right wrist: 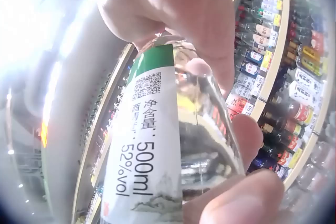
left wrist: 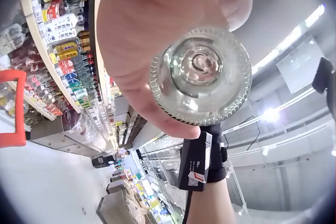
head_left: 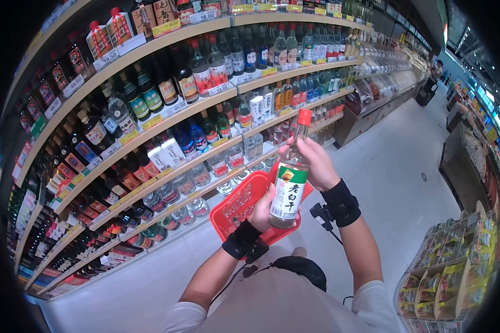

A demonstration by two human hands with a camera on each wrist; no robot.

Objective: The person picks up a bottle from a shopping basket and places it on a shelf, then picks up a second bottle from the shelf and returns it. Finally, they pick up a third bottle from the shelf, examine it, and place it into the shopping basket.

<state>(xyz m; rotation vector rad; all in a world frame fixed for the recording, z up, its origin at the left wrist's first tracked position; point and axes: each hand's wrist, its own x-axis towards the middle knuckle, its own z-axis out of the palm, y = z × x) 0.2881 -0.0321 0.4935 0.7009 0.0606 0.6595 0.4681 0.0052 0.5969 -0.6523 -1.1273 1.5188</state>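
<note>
A clear glass liquor bottle (head_left: pixel 290 191) with a red cap (head_left: pixel 304 116) and a green and white label is held tilted in front of the body. My left hand (head_left: pixel 263 208) grips it low down, fingers curled round the side near the base. Higher up, my right hand (head_left: pixel 318 164) holds the shoulder just below the neck. The left wrist view looks onto the round ridged bottle base (left wrist: pixel 201 74). Small print on the label (right wrist: pixel 144 145) faces the right wrist camera. Under the hands is a red plastic shopping basket (head_left: pixel 233 202), partly hidden by them.
Shelves (head_left: pixel 205 105) packed with bottles and price tags curve along the left and ahead. At the lower right stands a rack of yellow packets (head_left: pixel 450 277). A tiled aisle floor (head_left: pixel 383 161) runs off to the far right, where a person (head_left: pixel 438 71) is seen.
</note>
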